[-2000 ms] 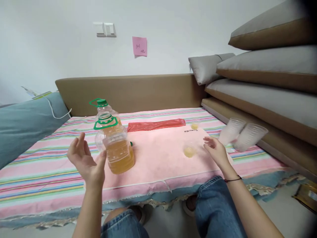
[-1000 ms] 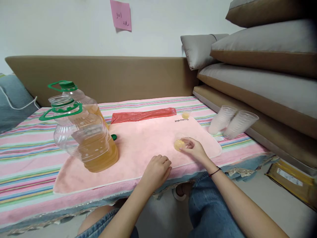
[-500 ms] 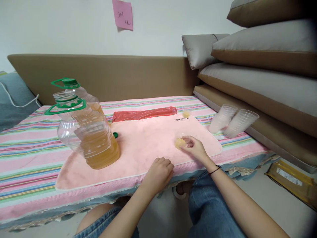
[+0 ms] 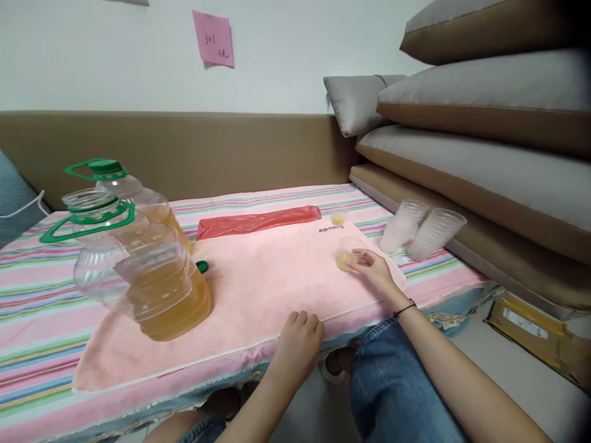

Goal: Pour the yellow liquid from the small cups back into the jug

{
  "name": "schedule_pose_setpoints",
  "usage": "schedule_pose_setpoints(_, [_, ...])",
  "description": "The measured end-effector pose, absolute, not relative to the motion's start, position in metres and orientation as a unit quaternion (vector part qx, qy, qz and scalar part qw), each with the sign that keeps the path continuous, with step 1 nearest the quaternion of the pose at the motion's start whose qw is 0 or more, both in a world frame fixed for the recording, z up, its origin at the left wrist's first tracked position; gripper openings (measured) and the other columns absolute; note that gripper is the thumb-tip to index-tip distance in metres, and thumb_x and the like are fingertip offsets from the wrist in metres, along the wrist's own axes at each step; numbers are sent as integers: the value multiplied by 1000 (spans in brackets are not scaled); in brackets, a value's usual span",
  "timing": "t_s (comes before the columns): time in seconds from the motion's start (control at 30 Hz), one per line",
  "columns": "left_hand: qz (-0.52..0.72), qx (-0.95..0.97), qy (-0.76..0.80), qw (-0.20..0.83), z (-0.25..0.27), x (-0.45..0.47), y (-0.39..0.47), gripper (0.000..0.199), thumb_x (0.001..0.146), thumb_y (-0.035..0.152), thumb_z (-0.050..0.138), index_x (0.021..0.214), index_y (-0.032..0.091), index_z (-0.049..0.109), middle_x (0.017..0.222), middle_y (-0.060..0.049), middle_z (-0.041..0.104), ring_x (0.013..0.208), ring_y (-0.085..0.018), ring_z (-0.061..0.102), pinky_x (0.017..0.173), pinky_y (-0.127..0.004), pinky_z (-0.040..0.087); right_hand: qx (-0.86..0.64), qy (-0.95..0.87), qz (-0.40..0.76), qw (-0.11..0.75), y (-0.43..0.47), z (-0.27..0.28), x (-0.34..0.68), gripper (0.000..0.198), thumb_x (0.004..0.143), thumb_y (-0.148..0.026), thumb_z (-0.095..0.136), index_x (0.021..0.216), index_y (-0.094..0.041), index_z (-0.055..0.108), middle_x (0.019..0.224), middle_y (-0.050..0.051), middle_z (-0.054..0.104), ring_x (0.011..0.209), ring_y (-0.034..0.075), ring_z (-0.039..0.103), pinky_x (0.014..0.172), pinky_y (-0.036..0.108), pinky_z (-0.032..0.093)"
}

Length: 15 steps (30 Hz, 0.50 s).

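Small clear plastic cup [image 4: 347, 254] with a little amber liquid in its bottom stands on the pink towel [image 4: 258, 289], toward its right end, and your right hand [image 4: 375, 271] has its fingertips against the cup's near side; the grip looks loosely curled about it, though you cannot tell whether it truly clasps the cup or only touches it. Your left hand [image 4: 298, 343] rests at the near edge of the towel with the fingers folded into a loose fist, holding nothing that shows. A thin dark band sits on your right wrist. Dark lettering is printed on the towel just beyond the cup, upside down from where you sit and too small to read. At the left end of the towel stands a large clear plastic jug [image 4: 143, 271] partly filled with amber liquid, its mouth uncapped and a green handle ring around its neck; a second jug with a green cap [image 4: 120, 184] stands just behind it. A long red plastic bag [image 4: 258, 221] lies along the towel's far edge, with another small cup of amber liquid [image 4: 338, 216] at its right end. Two clear plastic cups [image 4: 418, 232] lie tipped on the striped bed cover [image 4: 37, 295], well right of your hand. A pink sticky note [image 4: 213, 37] on the wall reads "301" with a handwritten mark beneath.
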<state>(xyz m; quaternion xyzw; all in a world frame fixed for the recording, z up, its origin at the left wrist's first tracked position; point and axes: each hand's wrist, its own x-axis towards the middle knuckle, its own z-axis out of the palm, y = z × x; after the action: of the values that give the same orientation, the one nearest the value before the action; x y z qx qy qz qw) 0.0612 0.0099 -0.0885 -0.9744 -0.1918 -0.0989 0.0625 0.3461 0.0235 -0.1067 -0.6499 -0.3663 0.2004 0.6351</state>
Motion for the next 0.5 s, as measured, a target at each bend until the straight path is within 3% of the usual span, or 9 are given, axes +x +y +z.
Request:
schedule_pose_setpoints(0.17, [-182, -957, -195, 109, -102, 67, 9, 8, 81, 16, 69, 80, 17, 61, 78, -3, 63, 70, -23, 56, 62, -36, 42, -640, -329, 168, 674, 54, -105, 379, 73, 42, -58, 88, 96, -14, 65, 97, 9, 68, 86, 23, 63, 73, 34, 53])
schedule_pose_setpoints(0.27, [-214, -950, -203, 105, -109, 67, 10, 10, 81, 17, 70, 80, 18, 60, 77, -1, 62, 69, -22, 55, 63, -35, 41, -642, -313, 156, 683, 78, -107, 392, 75, 45, -60, 88, 101, -15, 63, 96, 9, 66, 85, 23, 63, 66, 32, 54])
schedule_pose_setpoints(0.43, [-265, -932, -225, 102, -123, 71, 12, 16, 76, 16, 75, 80, 20, 59, 77, 1, 62, 70, -21, 53, 67, -36, 39, -682, -293, 118, 659, 111, -115, 408, 37, 85, -40, 77, 104, -12, 62, 99, 6, 63, 86, 18, 62, 73, 31, 55])
schedule_pose_setpoints(0.5, [-280, -926, -230, 106, -129, 73, 14, 18, 74, 16, 76, 79, 20, 59, 77, 2, 63, 70, -21, 53, 68, -36, 39, -705, -289, 97, 640, 120, -120, 416, 25, 94, -33, 69, 107, -12, 62, 103, 6, 62, 89, 17, 62, 79, 33, 56])
